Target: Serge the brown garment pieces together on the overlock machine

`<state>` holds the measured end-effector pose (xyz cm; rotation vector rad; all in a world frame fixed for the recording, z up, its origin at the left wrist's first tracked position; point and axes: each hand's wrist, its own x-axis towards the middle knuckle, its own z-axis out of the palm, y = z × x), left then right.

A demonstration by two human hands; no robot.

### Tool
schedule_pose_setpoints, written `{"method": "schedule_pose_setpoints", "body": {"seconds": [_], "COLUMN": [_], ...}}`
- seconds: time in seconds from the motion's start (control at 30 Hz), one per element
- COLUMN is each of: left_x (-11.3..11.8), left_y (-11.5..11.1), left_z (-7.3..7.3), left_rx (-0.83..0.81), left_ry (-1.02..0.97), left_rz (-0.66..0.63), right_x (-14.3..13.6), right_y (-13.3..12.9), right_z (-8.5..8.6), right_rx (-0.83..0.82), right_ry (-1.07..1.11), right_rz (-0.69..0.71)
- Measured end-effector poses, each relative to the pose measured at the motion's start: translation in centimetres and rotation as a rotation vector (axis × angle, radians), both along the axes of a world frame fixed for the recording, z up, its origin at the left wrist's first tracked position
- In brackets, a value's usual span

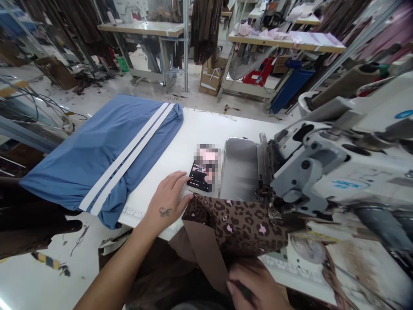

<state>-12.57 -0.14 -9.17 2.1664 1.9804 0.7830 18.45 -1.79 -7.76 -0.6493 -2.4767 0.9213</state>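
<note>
My left hand (169, 200) lies on the white table with its fingers stretched out. Its fingertips are at the left edge of a phone (200, 176) with a lit, partly blurred screen. The thumb reaches the corner of a brown leopard-print fabric piece (238, 219) with pink spots. From that piece a plain brown fabric strip (206, 249) runs down towards me. Low in the view, my right hand (254, 284) is closed, pinching the strip's lower end between thumb and fingers. The print's right edge lies by the needle area of a white sewing machine (348, 181).
Blue fabric with two white stripes (97, 142) covers the table's left part and hangs over its edge. A metal plate (240, 168) adjoins the machine. Beyond the table stand other worktables (287, 43), a cardboard box (211, 77) and hanging dark garments.
</note>
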Motion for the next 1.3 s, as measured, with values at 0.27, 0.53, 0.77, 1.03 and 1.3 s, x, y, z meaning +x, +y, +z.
{"method": "schedule_pose_setpoints", "body": {"seconds": [0.27,0.53,0.77,1.03,1.3], "left_x": [0.0,0.0,1.1,3.2,3.2], "left_y": [0.0,-0.1,-2.5,-5.0,-4.7], "left_z": [0.2,0.7,3.6,2.4,2.3], "left_rx": [0.004,0.091,-0.013,-0.162,-0.14], "left_ry": [-0.007,-0.119,-0.456,-0.724,-0.631], "left_rz": [0.0,0.009,-0.276,-0.41,-0.401], "right_x": [-0.1,0.1,0.2,0.0,-0.1], "right_y": [-0.1,-0.1,-0.3,-0.3,-0.4], "right_z": [0.1,-0.1,-0.5,-0.3,-0.5], "right_rx": [-0.042,-0.033,-0.018,-0.05,-0.027], "right_ry": [-0.026,-0.005,-0.018,-0.03,-0.011], "right_rz": [0.006,0.004,-0.002,-0.011,-0.01]}}
